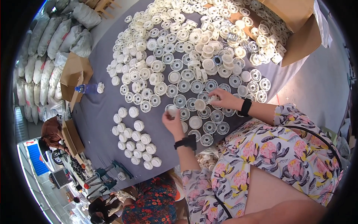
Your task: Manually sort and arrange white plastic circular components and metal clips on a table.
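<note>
My left hand (173, 122) is closed around a round white plastic part (172, 109), held at the near edge of the spread of pieces. Over the same spread, my right hand (225, 100) pinches a small white plastic piece (213, 98); the fingers partly cover it. Beneath and between both hands lie many round white plastic housings (179, 100) with open, ringed faces. A flat off-white disc (200, 105) rests on top of them between my hands. To the left of my left hand sits a group of capped white round parts (140, 146).
Heaped white parts (179, 33) cover the table's far side beside a tipped cardboard box (298, 33). A blue bottle (86, 88) lies near another box (76, 74). A green hand press (112, 173) stands at the left edge, near a co-worker in a floral garment (151, 201).
</note>
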`<action>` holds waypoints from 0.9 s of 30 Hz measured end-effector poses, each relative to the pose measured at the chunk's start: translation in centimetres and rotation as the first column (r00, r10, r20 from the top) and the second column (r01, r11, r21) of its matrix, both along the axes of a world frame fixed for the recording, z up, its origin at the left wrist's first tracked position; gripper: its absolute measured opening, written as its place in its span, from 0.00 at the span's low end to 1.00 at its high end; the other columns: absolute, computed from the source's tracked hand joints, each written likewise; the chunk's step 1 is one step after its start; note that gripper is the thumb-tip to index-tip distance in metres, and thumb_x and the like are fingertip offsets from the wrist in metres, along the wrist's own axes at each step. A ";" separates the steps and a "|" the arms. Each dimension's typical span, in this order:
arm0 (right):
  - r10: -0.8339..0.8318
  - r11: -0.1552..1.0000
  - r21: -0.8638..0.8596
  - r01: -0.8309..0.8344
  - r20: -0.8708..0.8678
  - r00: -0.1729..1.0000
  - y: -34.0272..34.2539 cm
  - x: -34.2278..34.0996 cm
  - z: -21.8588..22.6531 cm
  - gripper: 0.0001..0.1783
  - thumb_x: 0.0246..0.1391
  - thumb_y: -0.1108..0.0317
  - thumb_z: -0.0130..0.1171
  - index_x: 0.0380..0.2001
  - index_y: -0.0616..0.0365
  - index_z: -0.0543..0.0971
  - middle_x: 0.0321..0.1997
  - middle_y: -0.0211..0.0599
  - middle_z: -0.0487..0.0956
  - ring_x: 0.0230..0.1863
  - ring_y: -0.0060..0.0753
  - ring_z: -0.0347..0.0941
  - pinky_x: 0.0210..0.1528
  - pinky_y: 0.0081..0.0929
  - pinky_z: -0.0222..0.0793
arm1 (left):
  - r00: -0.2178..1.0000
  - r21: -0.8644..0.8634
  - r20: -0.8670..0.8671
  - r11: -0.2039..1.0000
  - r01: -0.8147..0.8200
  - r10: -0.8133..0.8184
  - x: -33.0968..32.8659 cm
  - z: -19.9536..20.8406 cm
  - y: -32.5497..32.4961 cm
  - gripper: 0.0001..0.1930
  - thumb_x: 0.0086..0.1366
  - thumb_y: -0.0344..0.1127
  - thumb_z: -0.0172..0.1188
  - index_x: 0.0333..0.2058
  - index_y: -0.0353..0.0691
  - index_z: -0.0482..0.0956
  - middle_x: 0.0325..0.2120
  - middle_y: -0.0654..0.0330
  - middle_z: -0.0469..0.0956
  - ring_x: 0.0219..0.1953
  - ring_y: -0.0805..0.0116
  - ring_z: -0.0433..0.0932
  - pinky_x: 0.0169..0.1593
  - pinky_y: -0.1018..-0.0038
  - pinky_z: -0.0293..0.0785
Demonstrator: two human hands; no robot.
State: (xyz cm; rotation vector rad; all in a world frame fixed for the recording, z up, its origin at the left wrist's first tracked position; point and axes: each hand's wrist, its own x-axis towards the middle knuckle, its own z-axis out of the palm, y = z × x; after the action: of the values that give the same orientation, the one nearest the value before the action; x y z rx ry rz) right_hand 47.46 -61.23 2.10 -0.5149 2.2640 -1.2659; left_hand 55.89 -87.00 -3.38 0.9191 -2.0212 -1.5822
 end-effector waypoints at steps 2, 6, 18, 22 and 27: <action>-0.024 0.999 0.030 0.022 0.043 0.999 0.9 0.4 -0.4 0.21 0.45 0.58 0.60 0.41 0.57 0.75 0.40 0.44 0.72 0.42 0.41 0.70 0.46 0.31 0.66 | 0.993 -0.274 0.111 0.959 0.070 -0.041 -0.7 0.1 -1.8 0.22 0.48 0.37 0.69 0.40 0.33 0.73 0.36 0.56 0.73 0.37 0.64 0.73 0.42 0.71 0.70; -0.091 0.995 0.045 0.085 0.164 0.982 1.3 1.1 0.0 0.22 0.45 0.54 0.60 0.40 0.56 0.76 0.38 0.43 0.72 0.41 0.40 0.70 0.44 0.31 0.66 | 0.915 -0.547 0.390 0.774 0.317 -0.099 -0.9 -0.4 -3.0 0.25 0.43 0.40 0.70 0.40 0.35 0.75 0.36 0.52 0.71 0.40 0.52 0.71 0.46 0.63 0.68; -0.099 0.867 -0.177 0.466 0.855 0.509 -1.0 2.3 -1.1 0.18 0.57 0.58 0.53 0.42 0.61 0.72 0.35 0.36 0.77 0.32 0.27 0.77 0.35 0.23 0.75 | 0.776 -0.444 0.044 0.683 0.579 -0.629 1.2 6.2 9.0 0.26 0.45 0.32 0.69 0.45 0.37 0.72 0.38 0.54 0.72 0.42 0.55 0.72 0.43 0.65 0.69; -0.026 0.932 -0.186 0.310 0.822 0.568 -1.6 3.2 -0.7 0.20 0.55 0.59 0.53 0.46 0.62 0.71 0.32 0.36 0.78 0.31 0.28 0.77 0.34 0.23 0.74 | 0.830 -0.300 0.146 0.776 0.555 -0.538 2.9 5.6 9.3 0.26 0.46 0.30 0.67 0.47 0.37 0.71 0.38 0.56 0.71 0.38 0.60 0.73 0.42 0.68 0.70; 0.051 0.955 -0.219 0.198 0.784 0.618 -3.6 3.6 0.0 0.21 0.55 0.60 0.53 0.48 0.62 0.70 0.38 0.36 0.76 0.32 0.28 0.76 0.33 0.23 0.74 | 0.916 -0.309 0.202 0.865 0.396 -0.347 3.5 6.1 6.7 0.26 0.46 0.33 0.67 0.46 0.36 0.72 0.36 0.56 0.70 0.36 0.62 0.73 0.41 0.70 0.70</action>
State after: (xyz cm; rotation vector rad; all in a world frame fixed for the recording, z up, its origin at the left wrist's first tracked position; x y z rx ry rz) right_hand 51.05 -64.84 2.14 0.0796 1.3619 -1.4860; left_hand 59.42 -80.34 2.68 0.5377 -2.5947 -1.2958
